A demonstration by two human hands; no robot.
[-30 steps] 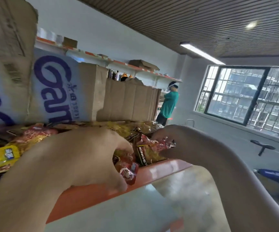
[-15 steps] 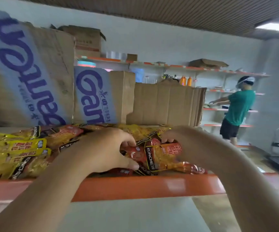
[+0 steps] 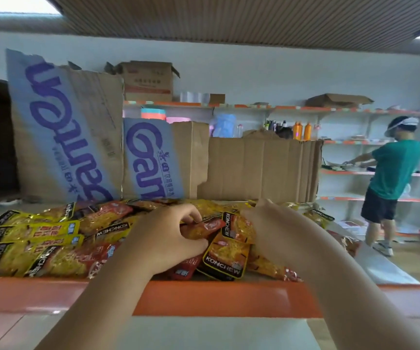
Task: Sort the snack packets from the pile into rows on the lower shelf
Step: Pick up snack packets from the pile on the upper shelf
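Here, on the orange-edged shelf (image 3: 216, 296), the pile (image 3: 118, 223) of snack packets spreads from the left end to past the middle, and both hands are in the thick of it. The red packet (image 3: 205, 228) sits right at the left hand (image 3: 168, 238), pinched between its thumb and curled fingers and lifted slightly off the heap. Touching it on the right is a yellow packet (image 3: 238, 229) with a black band, and the right hand (image 3: 267, 224) has its fingers curled over the far edge of that one, gripping it.

Both forearms reach in from below, over the shelf's front lip, knuckles up, with the hands close together. Just beneath them a black-bordered packet (image 3: 225, 258) lies flat near the front edge. To the left, yellow packets (image 3: 22, 248) lie side by side in overlapping rows.

Behind the heap stand sheets of flattened cardboard (image 3: 262, 168), two with big blue lettering (image 3: 60, 130). Farther off, at the wall shelves (image 3: 370, 174), another person (image 3: 393, 170) in a green shirt reaches toward a shelf, near some orange bottles (image 3: 302, 131).
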